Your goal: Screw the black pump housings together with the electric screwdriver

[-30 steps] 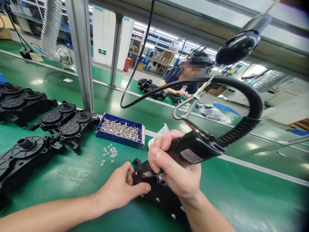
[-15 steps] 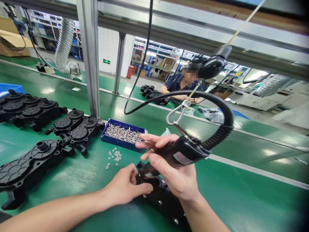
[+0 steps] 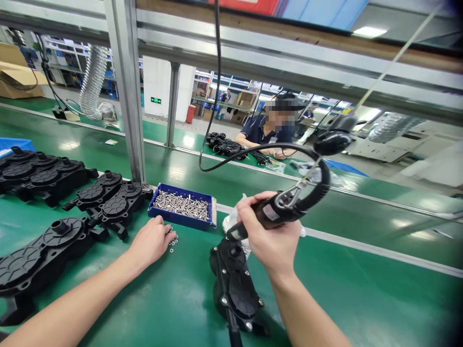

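Observation:
My right hand (image 3: 271, 231) is wrapped round a black electric screwdriver (image 3: 269, 214), which hangs from a carabiner and cord. The driver's nose points down at the far end of a black plastic housing (image 3: 238, 289); whether the bit touches a screw is hidden. Several silver screw heads show around the housing's edge. My left hand (image 3: 152, 241) is down on the table at a small scatter of metal rings, nuts or washers (image 3: 174, 239). Its fingers are curled together over them, and what lies between the fingertips cannot be made out.
A blue tray (image 3: 183, 219) full of screws stands behind the rings. More black housings (image 3: 43, 255) lie on the left of the green table. An upright metal post (image 3: 126, 96) rises behind them. A plastic bag (image 3: 231, 221) lies beyond the driver. Across the bench sits a person (image 3: 267, 127).
My left hand has let go of the housing and moved left to the metal rings. The screwdriver has risen slightly and moved away from me, and my right fingers have closed round it.

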